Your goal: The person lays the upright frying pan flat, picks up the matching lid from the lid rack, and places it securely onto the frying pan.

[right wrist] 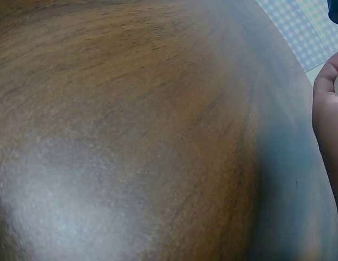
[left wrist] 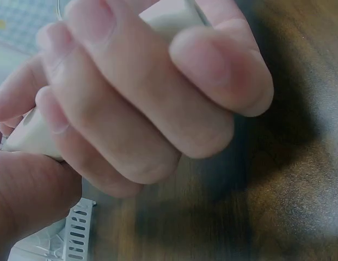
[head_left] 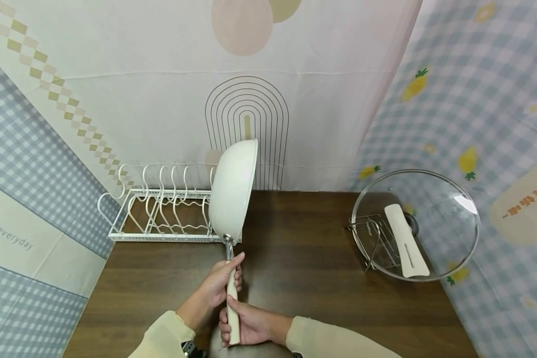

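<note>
A white wok (head_left: 232, 189) is tipped on its side, its open mouth facing right, at the right end of a white wire rack (head_left: 165, 237). Its base covers part of that end; whether it rests in a slot I cannot tell. My left hand (head_left: 217, 284) grips the cream handle (head_left: 231, 289) near the metal neck. Closer to me, my right hand (head_left: 252, 325) holds the handle's lower end. Curled fingers fill the left wrist view, with the handle (left wrist: 35, 136) partly behind them. Mostly tabletop shows in the right wrist view, plus part of a hand (right wrist: 329, 119) at the edge.
A glass lid (head_left: 447, 209) with a cream grip leans on a small wire stand (head_left: 376, 243) at the right. Patterned cloth (head_left: 340, 124) hangs behind the wooden table (head_left: 304, 248) and along both sides. Several white dividers line the rack.
</note>
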Demonstrator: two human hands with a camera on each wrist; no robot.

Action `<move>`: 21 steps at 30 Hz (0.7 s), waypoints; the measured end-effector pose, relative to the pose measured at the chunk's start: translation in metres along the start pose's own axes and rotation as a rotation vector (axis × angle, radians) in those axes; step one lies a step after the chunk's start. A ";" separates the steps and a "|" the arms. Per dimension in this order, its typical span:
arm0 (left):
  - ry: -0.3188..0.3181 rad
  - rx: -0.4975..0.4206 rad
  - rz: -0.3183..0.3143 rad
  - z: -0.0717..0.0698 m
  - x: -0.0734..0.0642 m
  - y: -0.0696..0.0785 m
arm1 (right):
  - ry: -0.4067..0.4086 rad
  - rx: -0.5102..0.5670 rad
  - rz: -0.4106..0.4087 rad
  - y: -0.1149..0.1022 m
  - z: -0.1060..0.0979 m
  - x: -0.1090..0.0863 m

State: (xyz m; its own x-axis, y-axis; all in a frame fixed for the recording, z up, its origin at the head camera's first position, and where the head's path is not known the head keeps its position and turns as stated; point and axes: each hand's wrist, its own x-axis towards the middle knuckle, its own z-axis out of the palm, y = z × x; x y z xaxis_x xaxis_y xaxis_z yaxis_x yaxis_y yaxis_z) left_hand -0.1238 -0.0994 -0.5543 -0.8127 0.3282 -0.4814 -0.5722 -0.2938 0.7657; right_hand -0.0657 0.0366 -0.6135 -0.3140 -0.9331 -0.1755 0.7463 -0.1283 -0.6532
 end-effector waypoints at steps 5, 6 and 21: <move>-0.007 0.008 0.009 0.001 0.000 0.001 | 0.021 -0.006 0.007 0.000 0.001 0.001; -0.008 0.008 0.010 0.001 -0.001 0.001 | 0.022 -0.005 0.009 0.000 0.001 0.001; -0.002 0.002 0.015 -0.001 0.001 -0.001 | 0.021 -0.009 0.019 -0.001 0.003 0.002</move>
State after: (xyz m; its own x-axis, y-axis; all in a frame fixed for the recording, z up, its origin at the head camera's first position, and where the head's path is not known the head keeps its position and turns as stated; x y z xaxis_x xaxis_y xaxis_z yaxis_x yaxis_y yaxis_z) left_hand -0.1235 -0.0999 -0.5561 -0.8207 0.3258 -0.4693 -0.5601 -0.2972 0.7732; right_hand -0.0658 0.0344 -0.6110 -0.3121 -0.9281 -0.2032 0.7472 -0.1076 -0.6558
